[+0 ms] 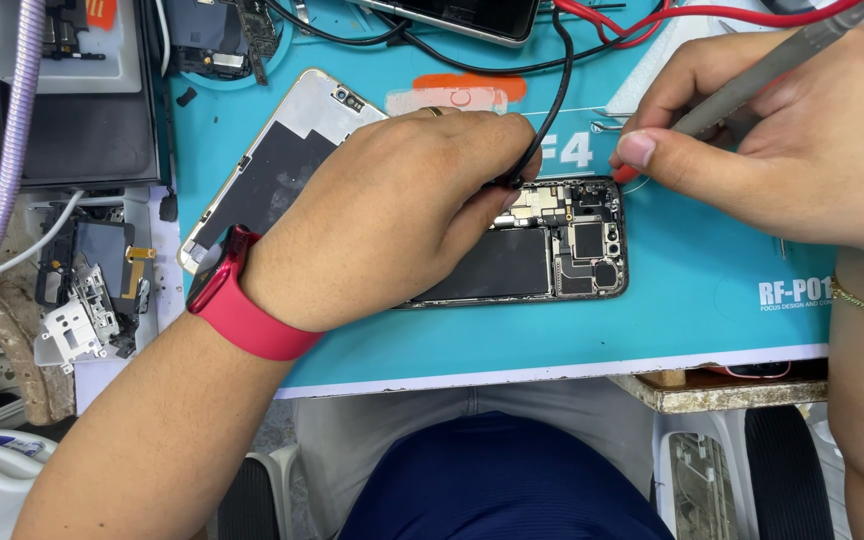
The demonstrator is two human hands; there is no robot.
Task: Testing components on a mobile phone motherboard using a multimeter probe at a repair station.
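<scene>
An opened smartphone [562,250] lies flat on a teal work mat [552,340], its black battery and circuit boards exposed. My left hand [392,215], with a red wrist band, rests over the phone's left half and pinches a black probe cable [557,95] whose tip touches the board near the phone's top edge. My right hand [802,130] grips a grey pen-shaped tool [752,85] with a red tip set against the phone's upper right corner. The detached screen panel [277,165] lies face down under my left hand.
At the left sit a dark tray [82,120], loose phone parts [92,290] and a lilac cable [7,160]. Another phone [462,15] and red and black wires [632,20] lie at the mat's far edge. The mat overhangs the bench's near edge above my lap.
</scene>
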